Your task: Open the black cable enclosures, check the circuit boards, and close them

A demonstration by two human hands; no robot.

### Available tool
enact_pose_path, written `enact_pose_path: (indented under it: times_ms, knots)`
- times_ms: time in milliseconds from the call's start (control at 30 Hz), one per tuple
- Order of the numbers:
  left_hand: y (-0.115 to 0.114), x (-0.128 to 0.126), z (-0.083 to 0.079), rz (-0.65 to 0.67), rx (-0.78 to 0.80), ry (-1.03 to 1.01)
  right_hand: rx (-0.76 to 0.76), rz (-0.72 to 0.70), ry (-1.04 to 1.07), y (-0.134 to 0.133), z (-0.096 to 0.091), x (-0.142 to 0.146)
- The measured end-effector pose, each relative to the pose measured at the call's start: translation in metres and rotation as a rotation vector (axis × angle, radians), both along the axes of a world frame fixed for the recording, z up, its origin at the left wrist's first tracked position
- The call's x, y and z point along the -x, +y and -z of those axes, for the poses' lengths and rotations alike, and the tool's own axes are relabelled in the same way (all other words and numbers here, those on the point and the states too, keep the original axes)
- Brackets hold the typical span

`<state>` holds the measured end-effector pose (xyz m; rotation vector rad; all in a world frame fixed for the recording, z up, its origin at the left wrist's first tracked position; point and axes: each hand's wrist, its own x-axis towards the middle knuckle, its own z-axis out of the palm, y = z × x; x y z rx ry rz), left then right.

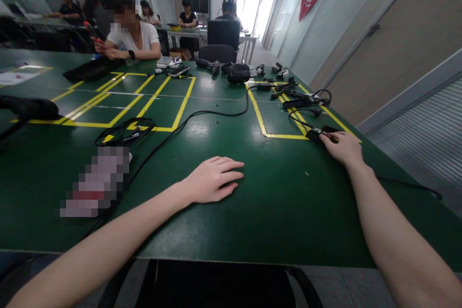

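Note:
My left hand point(212, 179) lies flat on the green table point(252, 202), palm down with fingers stretched out, holding nothing. My right hand point(342, 147) reaches to the right side of the table, and its fingers close on a small black device point(319, 133) with a thin cable. That device sits at the front corner of a yellow-taped rectangle point(279, 135). Several more black cables and adapters point(301, 98) lie in a pile inside the rectangle, just beyond my right hand.
A long black cable point(202, 114) runs across the table's middle. A coiled black cable point(124, 132) lies left of it, beside a blurred object point(96, 180). A seated person point(132, 33) works at the far side. Black tools point(231, 73) lie further back. The table's right edge is close.

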<state>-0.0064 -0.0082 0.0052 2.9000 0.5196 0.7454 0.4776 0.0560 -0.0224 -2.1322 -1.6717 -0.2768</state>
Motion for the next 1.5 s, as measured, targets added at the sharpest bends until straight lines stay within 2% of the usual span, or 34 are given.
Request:
enact_pose_path:
  times_ms: [167, 500, 600, 767, 867, 933, 1100, 1267, 1500]
  knots:
    - [0.001, 0.0, 0.003, -0.009, 0.012, 0.009, 0.032, -0.023, 0.022, 0.008, 0.004, 0.029]
    - [0.002, 0.0, 0.004, -0.004, -0.006, 0.0, -0.018, -0.384, 0.153, -0.005, -0.001, 0.123]
    - [0.001, -0.001, 0.004, -0.013, -0.002, 0.01, -0.025, -0.58, 0.209, -0.016, -0.003, 0.156]
    - [0.0, -0.001, -0.001, -0.089, 0.0, -0.027, -0.041, -0.995, 0.291, -0.044, -0.009, 0.21]
    - [0.001, 0.0, -0.005, -0.115, -0.009, -0.121, 0.017, -1.222, 0.32, -0.063, -0.015, 0.232]
    - [0.001, 0.001, -0.007, -0.109, 0.016, -0.13, 0.044, -1.318, 0.303, -0.072, -0.018, 0.241]
    - [0.002, 0.002, -0.005, -0.071, 0.09, -0.082, 0.015, -1.355, 0.295, -0.078, -0.019, 0.246]
    - [0.002, 0.001, -0.002, -0.093, 0.167, -0.016, -0.097, -1.366, 0.355, -0.073, -0.021, 0.241]
    - [0.003, 0.002, 0.001, -0.159, 0.191, 0.01, -0.139, -1.233, 0.29, -0.063, -0.023, 0.222]
